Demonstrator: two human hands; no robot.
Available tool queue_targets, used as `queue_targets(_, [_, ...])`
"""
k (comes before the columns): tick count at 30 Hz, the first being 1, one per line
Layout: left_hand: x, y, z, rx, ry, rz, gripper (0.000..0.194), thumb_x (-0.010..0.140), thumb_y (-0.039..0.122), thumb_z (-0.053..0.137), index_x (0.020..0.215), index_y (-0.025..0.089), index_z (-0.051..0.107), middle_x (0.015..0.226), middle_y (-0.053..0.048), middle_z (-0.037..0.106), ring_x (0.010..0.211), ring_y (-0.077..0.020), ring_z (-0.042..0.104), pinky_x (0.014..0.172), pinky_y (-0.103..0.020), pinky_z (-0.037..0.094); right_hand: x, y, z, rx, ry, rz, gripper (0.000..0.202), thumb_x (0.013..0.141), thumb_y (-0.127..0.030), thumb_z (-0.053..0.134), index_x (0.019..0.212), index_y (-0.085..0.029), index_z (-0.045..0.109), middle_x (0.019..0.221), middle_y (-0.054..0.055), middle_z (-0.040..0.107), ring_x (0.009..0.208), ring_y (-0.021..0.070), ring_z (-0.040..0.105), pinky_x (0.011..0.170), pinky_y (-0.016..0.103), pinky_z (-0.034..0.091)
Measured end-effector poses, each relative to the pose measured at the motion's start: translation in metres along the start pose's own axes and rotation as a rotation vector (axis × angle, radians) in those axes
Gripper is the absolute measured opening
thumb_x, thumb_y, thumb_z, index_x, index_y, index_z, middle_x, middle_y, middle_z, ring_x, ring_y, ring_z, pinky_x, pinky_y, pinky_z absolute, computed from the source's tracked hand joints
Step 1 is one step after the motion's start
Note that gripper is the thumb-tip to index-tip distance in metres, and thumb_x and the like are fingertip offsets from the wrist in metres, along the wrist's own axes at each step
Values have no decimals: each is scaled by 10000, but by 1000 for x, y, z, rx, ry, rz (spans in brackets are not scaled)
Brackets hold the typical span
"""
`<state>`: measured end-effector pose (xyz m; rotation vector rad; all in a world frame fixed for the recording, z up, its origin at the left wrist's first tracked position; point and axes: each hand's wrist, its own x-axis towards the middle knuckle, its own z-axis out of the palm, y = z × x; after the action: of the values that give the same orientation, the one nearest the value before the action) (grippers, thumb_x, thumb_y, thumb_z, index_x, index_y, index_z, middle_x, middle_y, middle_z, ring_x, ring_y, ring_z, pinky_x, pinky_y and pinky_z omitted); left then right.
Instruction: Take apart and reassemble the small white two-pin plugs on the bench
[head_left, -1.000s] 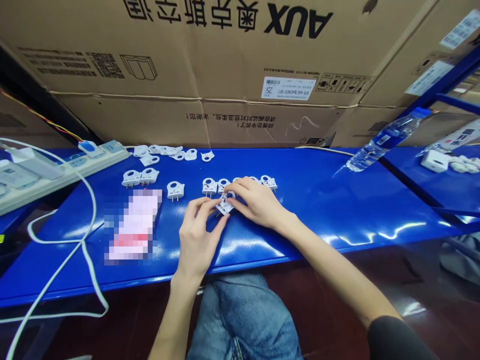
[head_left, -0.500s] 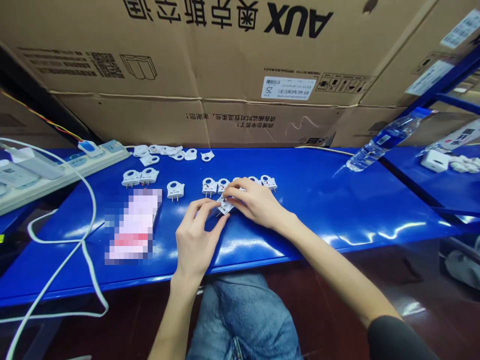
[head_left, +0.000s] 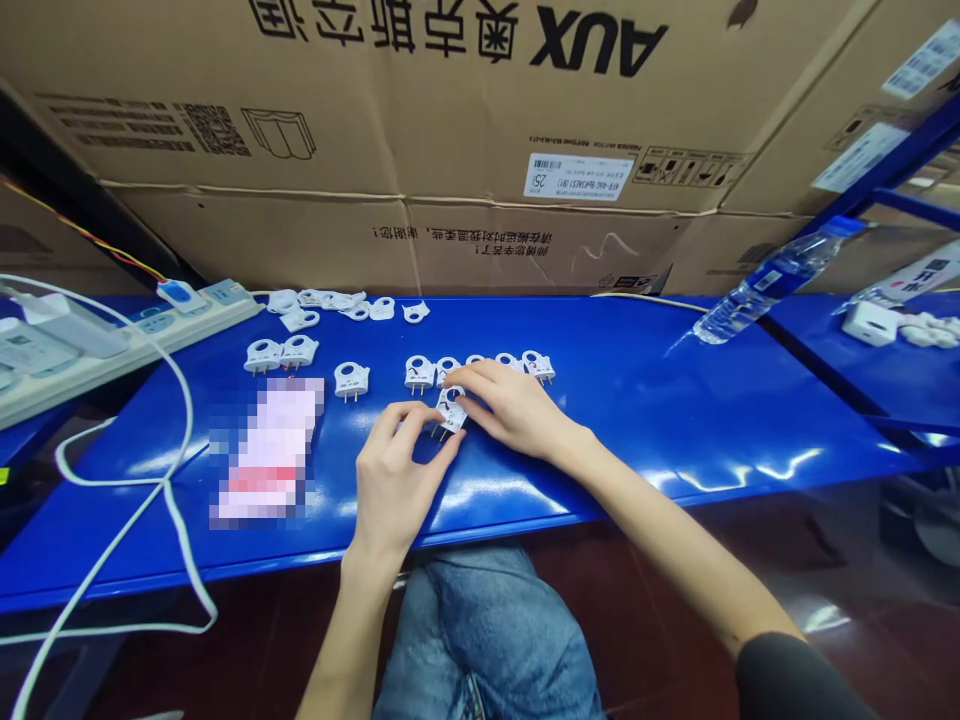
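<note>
Between my hands is a white two-pin plug (head_left: pixel 451 410) with a round hole in its upper part; its metal pins point down and left. My left hand (head_left: pixel 399 462) pinches its lower left side between thumb and fingers. From the right and above, my right hand (head_left: pixel 511 408) grips the same plug with bent fingers. Just behind lies a row of similar plugs, such as the leftmost plug (head_left: pixel 419 374) and the rightmost plug (head_left: pixel 537 365); my right hand partly covers the middle ones. A single plug (head_left: pixel 351 380) lies to the left.
White plastic covers (head_left: pixel 322 302) lie at the back left, near a pair of plugs (head_left: pixel 281 355). A blurred pink item (head_left: pixel 270 450) sits left of my hands. At the left edge are a power strip (head_left: pixel 150 335) and white cable (head_left: pixel 176 375). A water bottle (head_left: pixel 772 280) leans at right before a cardboard box (head_left: pixel 465 130).
The held plug has turned more upright, and its ring hole and face show more now. My fingers have shifted slightly around it. Everything else on the table stays in place.
</note>
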<state>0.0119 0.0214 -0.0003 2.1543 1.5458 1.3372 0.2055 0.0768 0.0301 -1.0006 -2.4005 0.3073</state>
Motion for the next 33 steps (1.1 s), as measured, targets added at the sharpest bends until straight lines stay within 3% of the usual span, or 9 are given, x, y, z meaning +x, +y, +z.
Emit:
queue_targets(8, [1, 2, -1, 19, -13, -18, 75, 919, 288, 715, 949, 237, 668, 975, -13, 681, 890, -182, 696, 849, -330, 553, 0, -1, -1, 40, -2, -3, 269, 1091, -199, 452, 1299, -173, 620, 1322, 131, 690, 1140, 230, 663, 963, 378, 548])
queue_targets(12, [2, 1, -2, 84, 78, -95, 124, 880, 299, 741, 956, 232, 668, 955, -10, 684, 853, -188, 688, 818, -330, 539, 0, -2, -2, -26, -21, -9, 265, 1086, -202, 460, 1287, -167, 629, 1316, 140, 682, 1147, 238, 651, 944, 371, 539])
queue_targets(19, [5, -6, -11, 254, 265, -334, 200, 855, 395, 753, 927, 228, 670, 961, -26, 679, 776, -196, 649, 758, -352, 510, -1, 0, -2, -89, -132, -58, 222, 1082, -263, 507, 1170, -172, 689, 1081, 104, 736, 1000, 225, 662, 848, 340, 507])
queue_targets(22, [13, -11, -17, 320, 237, -370, 212, 874, 422, 728, 946, 230, 674, 992, -41, 682, 746, -200, 622, 772, -381, 512, -2, -2, -2, -81, -190, -56, 210, 1060, -273, 546, 1169, -187, 705, 1092, 93, 732, 975, 216, 662, 799, 322, 492])
queue_targets(26, [31, -19, -23, 405, 139, -351, 212, 885, 419, 707, 949, 224, 654, 962, -60, 666, 911, -282, 654, 819, -420, 515, -3, -5, -2, -108, -258, -53, 215, 1026, -247, 583, 1186, -220, 723, 1097, 80, 724, 947, 208, 653, 749, 311, 473])
queue_targets(33, [53, -29, -24, 492, -23, -337, 192, 901, 400, 671, 952, 217, 649, 1011, -80, 659, 918, -297, 650, 786, -404, 502, -2, -5, -1, -148, -287, -72, 219, 1038, -243, 574, 1183, -204, 734, 1092, 83, 713, 957, 202, 644, 719, 293, 431])
